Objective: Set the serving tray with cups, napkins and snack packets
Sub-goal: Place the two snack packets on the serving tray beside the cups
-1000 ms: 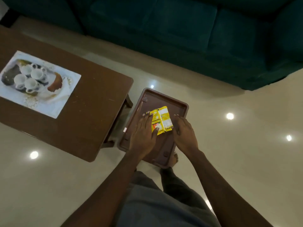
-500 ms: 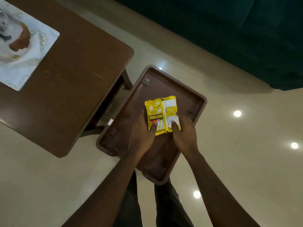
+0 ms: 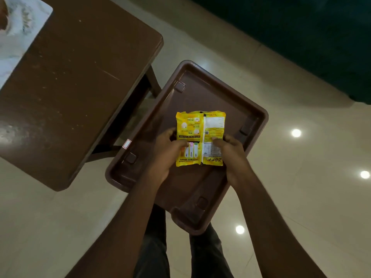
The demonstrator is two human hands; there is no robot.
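Both the left hand [image 3: 166, 155] and right hand [image 3: 230, 153] pinch the yellow snack packet [image 3: 200, 127] in curled fingers [image 3: 181, 144] above the brown tray [image 3: 259, 117] at mid-frame, so the snack-placing step seems underway and next calls for laying it flat inside.

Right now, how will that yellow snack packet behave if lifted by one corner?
Probably floppy: the yellow snack packet is thin, creased film. Likely light: the left hand and right hand hold it with thumb pinches. Smooth, so possibly slippery.

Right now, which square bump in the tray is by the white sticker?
The square bump just below the sticker on the brown tray's table-side rim; the other three sit far from it.
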